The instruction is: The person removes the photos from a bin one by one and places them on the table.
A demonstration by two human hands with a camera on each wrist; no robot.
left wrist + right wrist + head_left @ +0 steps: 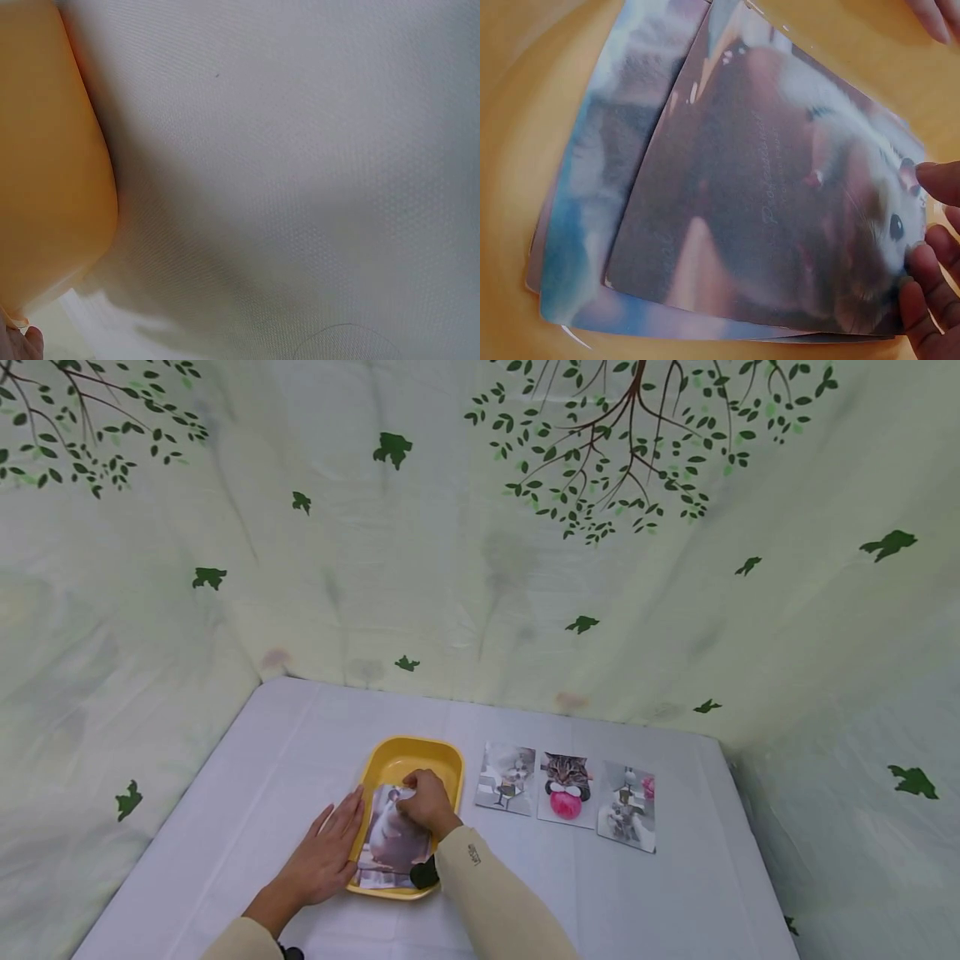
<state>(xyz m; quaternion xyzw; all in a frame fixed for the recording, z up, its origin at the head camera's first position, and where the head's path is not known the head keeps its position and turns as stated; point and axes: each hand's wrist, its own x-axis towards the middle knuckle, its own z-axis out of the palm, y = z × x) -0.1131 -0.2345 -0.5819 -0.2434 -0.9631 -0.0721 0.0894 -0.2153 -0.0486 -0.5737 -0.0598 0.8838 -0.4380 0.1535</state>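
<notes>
A yellow tray point(398, 757) sits on the white table and holds a small stack of photos. The top one, a hamster photo point(392, 845), is gripped at its far end by my right hand point(417, 797). In the right wrist view my right fingertips point(928, 289) curl at the edge of the hamster photo point(780, 217), which lies over another photo point(604, 187) in the tray point(525, 75). My left hand point(335, 839) lies flat with straight fingers against the tray's left side. The left wrist view shows only the tray's wall point(45, 165) and the tablecloth point(300, 187).
Three photos lie in a row right of the tray: a grey-toned one point(507, 777), a cat with a pink ball point(566, 789), and another point(628, 806). A leaf-printed cloth backdrop point(480, 568) encloses the table at the back and both sides.
</notes>
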